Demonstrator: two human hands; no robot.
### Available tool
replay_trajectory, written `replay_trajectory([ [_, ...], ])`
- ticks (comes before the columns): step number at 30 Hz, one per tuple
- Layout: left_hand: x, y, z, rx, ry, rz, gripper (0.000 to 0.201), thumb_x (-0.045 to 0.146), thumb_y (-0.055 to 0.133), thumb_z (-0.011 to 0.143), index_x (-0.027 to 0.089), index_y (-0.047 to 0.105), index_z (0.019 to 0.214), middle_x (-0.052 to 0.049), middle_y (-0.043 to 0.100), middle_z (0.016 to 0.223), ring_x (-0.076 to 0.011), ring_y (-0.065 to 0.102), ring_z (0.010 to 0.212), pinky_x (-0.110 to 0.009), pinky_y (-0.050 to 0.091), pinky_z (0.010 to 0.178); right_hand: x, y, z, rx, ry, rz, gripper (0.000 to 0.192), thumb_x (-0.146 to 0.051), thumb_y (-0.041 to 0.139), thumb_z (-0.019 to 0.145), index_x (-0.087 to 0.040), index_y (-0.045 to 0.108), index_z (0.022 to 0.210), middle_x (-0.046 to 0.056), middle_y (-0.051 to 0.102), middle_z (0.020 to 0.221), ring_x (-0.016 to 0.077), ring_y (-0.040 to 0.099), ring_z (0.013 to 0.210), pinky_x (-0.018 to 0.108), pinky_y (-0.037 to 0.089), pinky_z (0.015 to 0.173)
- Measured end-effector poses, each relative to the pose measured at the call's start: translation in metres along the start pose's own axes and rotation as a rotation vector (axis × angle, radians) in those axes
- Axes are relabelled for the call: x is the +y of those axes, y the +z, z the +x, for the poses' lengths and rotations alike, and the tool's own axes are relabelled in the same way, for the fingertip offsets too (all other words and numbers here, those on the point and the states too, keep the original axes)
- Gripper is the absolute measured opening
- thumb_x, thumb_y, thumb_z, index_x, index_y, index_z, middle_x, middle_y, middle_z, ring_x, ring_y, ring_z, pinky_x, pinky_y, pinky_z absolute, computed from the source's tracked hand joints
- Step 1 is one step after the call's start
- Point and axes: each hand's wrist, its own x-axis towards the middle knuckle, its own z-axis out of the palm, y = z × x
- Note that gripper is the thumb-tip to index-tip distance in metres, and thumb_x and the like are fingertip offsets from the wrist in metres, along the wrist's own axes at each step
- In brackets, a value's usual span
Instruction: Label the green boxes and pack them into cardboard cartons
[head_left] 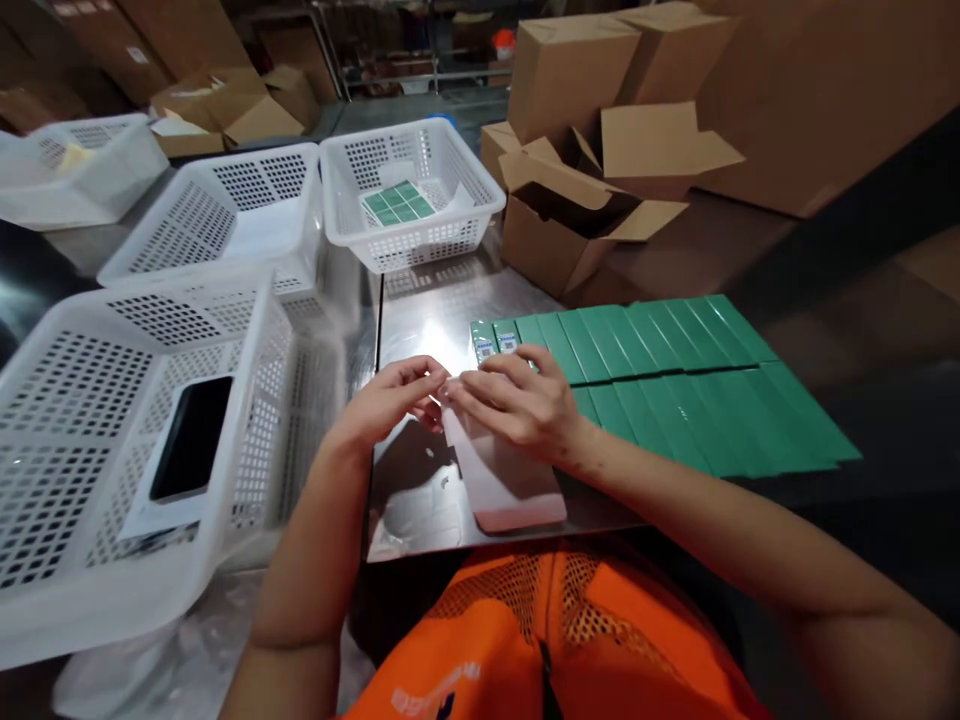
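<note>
At the near edge of the steel table (412, 310), the right hand (529, 405) lies over the upper part of a pale pink sheet (517, 490), and the left hand (397, 400) has its fingertips at the far left corner. That spot is blurred; I cannot tell whether either hand is clamped on it. To the right, green boxes (675, 350) lie packed in two rows. Leftward, a white basket (259, 400) holds a black phone (191, 440); farther off stands an open cardboard box (555, 235).
</note>
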Motion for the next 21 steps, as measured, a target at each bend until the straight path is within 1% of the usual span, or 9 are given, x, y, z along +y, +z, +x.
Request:
replay_trajectory([
  [4,0.001,-0.003,0.000,-0.034,0.002,0.040,0.043,0.056,0.081,0.068,0.017,0.063,0.074,0.002,0.058,0.057,-0.0124,0.057,0.049,-0.024,0.051,0.049,-0.001,-0.013,-0.003,0.133,0.042,0.294,0.023,-0.025,0.052,0.100,-0.028,0.074,0.094,0.001,0.075,0.101,0.0216,0.062,0.101,0.043,0.042,0.089],
  [6,0.003,-0.010,-0.002,-0.003,0.039,0.073,0.040,0.052,0.082,0.069,0.017,0.064,0.070,0.001,0.058,0.056,-0.0101,0.053,0.048,-0.020,0.046,0.047,0.001,-0.026,-0.006,0.223,0.198,0.538,0.014,-0.026,0.061,0.095,-0.028,0.074,0.090,0.001,0.073,0.095,0.0203,0.062,0.096,0.039,0.047,0.087],
  [8,0.006,-0.019,-0.008,0.031,0.093,0.096,0.035,0.047,0.082,0.071,0.016,0.066,0.068,0.001,0.056,0.057,-0.0080,0.049,0.049,-0.017,0.041,0.047,0.007,-0.038,-0.013,0.246,0.434,0.776,0.006,-0.028,0.068,0.090,-0.027,0.074,0.089,0.002,0.072,0.092,0.0191,0.064,0.090,0.036,0.051,0.082],
  [9,0.008,-0.023,-0.012,0.038,0.107,0.104,0.032,0.045,0.082,0.071,0.017,0.066,0.067,0.001,0.055,0.056,-0.0076,0.048,0.050,-0.016,0.039,0.047,0.011,-0.042,-0.018,0.218,0.558,0.872,0.006,-0.030,0.071,0.088,-0.026,0.074,0.089,0.002,0.072,0.091,0.0189,0.065,0.086,0.034,0.052,0.079],
  [11,0.009,-0.028,-0.019,0.025,0.089,0.114,0.027,0.040,0.082,0.071,0.018,0.068,0.067,0.001,0.056,0.058,-0.0087,0.048,0.051,-0.017,0.038,0.046,0.020,-0.045,-0.028,0.068,0.764,1.028,0.017,-0.035,0.074,0.083,-0.024,0.075,0.095,0.002,0.070,0.083,0.0175,0.063,0.073,0.032,0.051,0.067],
  [14,0.009,-0.029,-0.023,-0.017,0.021,0.132,0.022,0.038,0.082,0.070,0.020,0.070,0.072,0.000,0.059,0.061,-0.0124,0.052,0.053,-0.020,0.040,0.046,0.030,-0.039,-0.041,-0.177,0.939,1.142,0.033,-0.038,0.077,0.076,-0.021,0.074,0.103,0.000,0.063,0.066,0.0135,0.055,0.058,0.027,0.044,0.054],
  [16,0.008,-0.026,-0.022,-0.076,0.002,0.192,0.021,0.038,0.080,0.072,0.019,0.070,0.072,-0.001,0.058,0.061,-0.0127,0.052,0.054,-0.021,0.041,0.047,0.032,-0.035,-0.046,-0.203,0.980,1.142,0.030,-0.038,0.077,0.075,-0.020,0.073,0.098,0.001,0.065,0.071,0.0142,0.058,0.063,0.027,0.046,0.058],
  [18,0.007,-0.025,-0.018,-0.132,-0.001,0.258,0.023,0.039,0.078,0.075,0.018,0.070,0.070,0.000,0.056,0.060,-0.0117,0.050,0.053,-0.020,0.040,0.048,0.032,-0.032,-0.049,-0.155,1.006,1.119,0.025,-0.039,0.077,0.075,-0.019,0.071,0.089,0.005,0.070,0.080,0.0161,0.061,0.072,0.028,0.049,0.063],
  [21,0.007,-0.024,-0.014,-0.146,0.005,0.292,0.025,0.041,0.074,0.079,0.018,0.070,0.071,-0.001,0.057,0.061,-0.0114,0.050,0.055,-0.020,0.040,0.050,0.032,-0.029,-0.051,-0.170,1.051,1.141,0.023,-0.039,0.078,0.074,-0.020,0.069,0.083,0.004,0.067,0.072,0.0156,0.059,0.065,0.028,0.046,0.059],
])
